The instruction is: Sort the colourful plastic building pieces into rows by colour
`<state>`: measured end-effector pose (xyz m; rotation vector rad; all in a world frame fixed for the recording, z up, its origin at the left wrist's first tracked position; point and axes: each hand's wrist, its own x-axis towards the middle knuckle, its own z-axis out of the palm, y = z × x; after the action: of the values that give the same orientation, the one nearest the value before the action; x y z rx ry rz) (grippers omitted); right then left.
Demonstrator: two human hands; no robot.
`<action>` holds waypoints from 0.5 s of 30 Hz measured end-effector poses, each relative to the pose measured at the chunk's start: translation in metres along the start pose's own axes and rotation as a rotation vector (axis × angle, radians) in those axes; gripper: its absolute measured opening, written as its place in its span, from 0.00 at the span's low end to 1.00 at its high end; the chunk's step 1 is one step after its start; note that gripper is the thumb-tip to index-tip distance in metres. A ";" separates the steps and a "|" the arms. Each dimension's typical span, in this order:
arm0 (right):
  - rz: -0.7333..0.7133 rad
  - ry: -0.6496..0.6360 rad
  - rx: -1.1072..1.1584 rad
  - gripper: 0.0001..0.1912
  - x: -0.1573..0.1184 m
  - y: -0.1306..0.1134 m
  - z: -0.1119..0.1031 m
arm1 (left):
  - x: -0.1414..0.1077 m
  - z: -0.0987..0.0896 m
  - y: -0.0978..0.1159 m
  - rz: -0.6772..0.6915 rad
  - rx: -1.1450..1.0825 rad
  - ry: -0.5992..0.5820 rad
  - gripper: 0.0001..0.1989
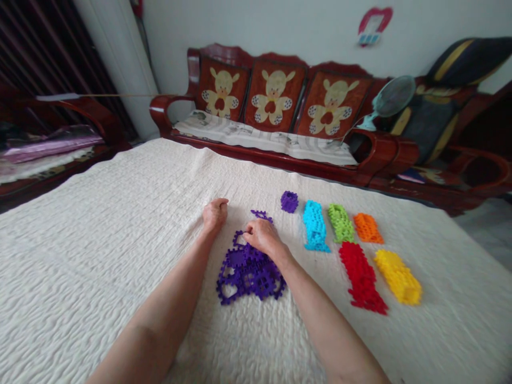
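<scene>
My right hand (262, 236) is over a loose pile of purple interlocking toy pieces (252, 274), thumb and fingers pinched on the edge of a purple frame-shaped piece (239, 238). Part of the pile is covered by that hand. To its left, my left hand (216, 213) rests on the white quilted cover, fingers curled in a loose fist, and no piece shows in it. Just beyond the right hand lies another purple piece (262, 215). Farther off sits a small purple block of joined pieces (289, 201).
Sorted by colour to the right lie blue (315, 226), green (341, 223), orange (368, 228), red (362, 277) and yellow (398, 277) stacks. They rest on the quilted cover (100, 240). Behind stands a wooden sofa (256, 152) with bear cushions, and a fan (394, 96).
</scene>
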<state>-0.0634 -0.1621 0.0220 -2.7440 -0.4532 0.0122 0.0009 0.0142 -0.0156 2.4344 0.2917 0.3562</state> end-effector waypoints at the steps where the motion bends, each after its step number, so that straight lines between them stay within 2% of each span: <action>1: 0.005 0.000 -0.005 0.06 0.000 -0.001 0.000 | 0.000 0.000 0.000 0.004 0.000 0.000 0.18; 4: -0.004 0.038 0.035 0.06 0.000 0.000 0.003 | 0.000 0.000 -0.001 0.011 0.010 -0.001 0.18; 6: -0.023 0.118 0.100 0.05 0.001 0.004 0.004 | 0.001 0.000 -0.001 0.006 0.023 -0.010 0.18; 11: -0.055 0.435 0.259 0.05 0.008 0.033 -0.010 | 0.000 -0.003 0.003 -0.007 0.051 -0.032 0.18; 15: 0.025 0.689 0.247 0.07 0.011 0.072 -0.027 | -0.002 -0.006 0.007 -0.014 0.065 -0.042 0.18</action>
<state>-0.0287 -0.2318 0.0229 -2.3131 -0.2003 -0.7856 -0.0021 0.0119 -0.0073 2.4989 0.3069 0.2932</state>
